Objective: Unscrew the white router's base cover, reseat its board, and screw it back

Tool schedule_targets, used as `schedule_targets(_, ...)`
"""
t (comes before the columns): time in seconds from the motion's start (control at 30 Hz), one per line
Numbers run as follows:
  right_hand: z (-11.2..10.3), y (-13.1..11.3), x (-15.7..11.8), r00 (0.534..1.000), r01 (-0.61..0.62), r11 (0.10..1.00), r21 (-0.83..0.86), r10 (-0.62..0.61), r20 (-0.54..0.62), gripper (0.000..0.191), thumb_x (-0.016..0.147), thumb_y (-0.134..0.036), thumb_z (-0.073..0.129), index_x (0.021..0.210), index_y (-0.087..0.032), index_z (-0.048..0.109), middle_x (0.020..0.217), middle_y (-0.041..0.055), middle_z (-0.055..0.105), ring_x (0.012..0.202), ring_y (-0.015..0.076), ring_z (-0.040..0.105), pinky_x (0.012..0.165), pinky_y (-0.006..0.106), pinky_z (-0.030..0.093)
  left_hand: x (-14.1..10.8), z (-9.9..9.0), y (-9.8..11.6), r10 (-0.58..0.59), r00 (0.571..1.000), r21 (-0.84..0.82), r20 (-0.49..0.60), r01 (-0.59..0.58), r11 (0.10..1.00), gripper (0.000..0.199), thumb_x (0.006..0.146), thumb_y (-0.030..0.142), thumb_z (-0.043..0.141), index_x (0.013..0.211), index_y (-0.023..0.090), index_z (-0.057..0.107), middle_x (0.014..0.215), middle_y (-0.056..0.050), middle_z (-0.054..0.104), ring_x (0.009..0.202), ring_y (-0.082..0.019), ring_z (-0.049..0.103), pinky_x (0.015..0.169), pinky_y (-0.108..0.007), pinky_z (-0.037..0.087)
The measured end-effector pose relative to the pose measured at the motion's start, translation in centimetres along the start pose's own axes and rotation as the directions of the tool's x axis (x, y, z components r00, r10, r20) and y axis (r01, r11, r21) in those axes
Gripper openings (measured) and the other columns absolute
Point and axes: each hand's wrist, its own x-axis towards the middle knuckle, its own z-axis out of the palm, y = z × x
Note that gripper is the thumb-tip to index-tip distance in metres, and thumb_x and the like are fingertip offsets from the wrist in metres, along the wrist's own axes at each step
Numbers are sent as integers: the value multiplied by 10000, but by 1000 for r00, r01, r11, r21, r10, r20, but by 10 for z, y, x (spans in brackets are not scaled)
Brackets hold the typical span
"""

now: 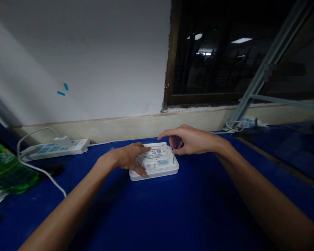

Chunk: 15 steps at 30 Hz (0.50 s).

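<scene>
A white router-like device [161, 169] lies flat on the blue table [157, 212], its vented, labelled face up. Across its left side rests my left hand [129, 158], fingers spread, thumb near the front edge. At the right end, my right hand [188, 139] is closed round the dark handle of a screwdriver [176, 142]. The tool's metal shaft points down to the device's right corner; whether its tip sits in a screw is too small to tell.
A white power strip [75, 148] with a plug and cable lies at the back left, near a green bottle [13, 174]. Behind the table stands a wall with a dark window [214, 69]. At right are a metal frame [247, 97] and coiled white cables [231, 127].
</scene>
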Motion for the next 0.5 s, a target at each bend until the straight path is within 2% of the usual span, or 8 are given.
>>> schedule_targets(0.13,-10,0,-6,999,-5,1000,25,7,-54,562,739,-103,691,1284,-215,613,818,-10,709,688,131,645,635,225,471,-2,-1,3,-5,1000,-15,-18,5,1000,1156,564,767,756,1515,264,335,1529,-103,370,1355,-339,410,1132,-430,335)
schedule_targets(0.27,-15,0,-10,996,-9,998,65,14,-86,562,748,-96,685,1294,-197,601,849,3,713,717,135,656,656,226,484,-3,-4,14,84,993,-36,-84,-87,996,1019,654,787,692,1494,302,377,1493,-86,416,1341,-321,420,1117,-424,348)
schedule_targets(0.4,-10,2,-7,1000,-2,998,63,3,-24,573,730,-109,714,1285,-200,607,816,-12,703,692,130,650,644,218,469,-1,-4,21,160,980,-33,-116,-164,986,939,709,747,682,1485,301,395,1461,-81,444,1324,-307,435,1109,-403,354)
schedule_targets(0.5,-2,4,-1,999,25,999,23,-25,21,531,717,-119,728,1234,-203,643,781,-22,692,668,126,634,622,214,441,1,-1,18,148,985,-19,-86,-150,988,937,696,692,729,1485,315,391,1471,-70,424,1317,-312,441,1099,-403,370)
